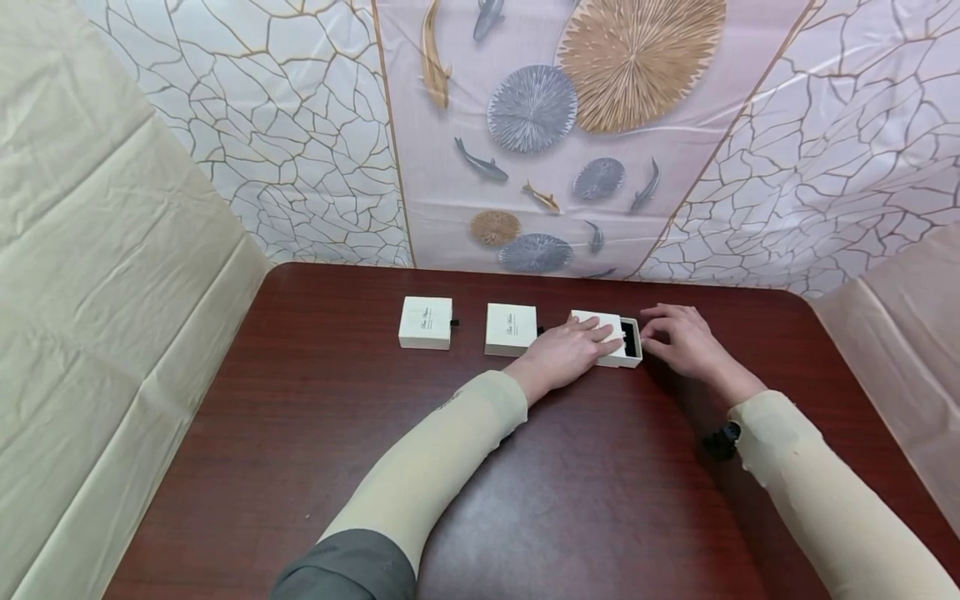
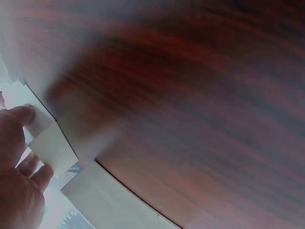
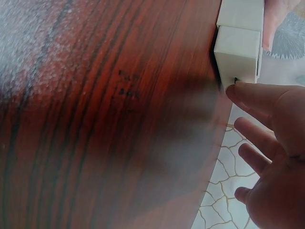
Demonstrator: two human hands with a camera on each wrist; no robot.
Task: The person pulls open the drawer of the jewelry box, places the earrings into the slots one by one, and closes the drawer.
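A white drawer-style gift box (image 1: 609, 320) lies at the right of a row of three, its inner drawer (image 1: 638, 361) slid partly out to the right, showing a black lining. My left hand (image 1: 562, 354) grips the outer sleeve, fingers spread over the top; the left wrist view shows digits on two sides of it. At the drawer's end, my right hand (image 1: 686, 342) pinches the small black pull tab (image 3: 236, 79) between thumb and index finger; its other fingers are free. The tab is mostly hidden by the fingertips.
Two similar white boxes, the middle one (image 1: 512, 327) and the left one (image 1: 426, 321), sit closed with black tabs facing right. All stand on a dark red wooden table (image 1: 337, 417). A patterned cloth (image 1: 315, 125) hangs behind its far edge; beige cloth (image 1: 97, 275) covers the left side.
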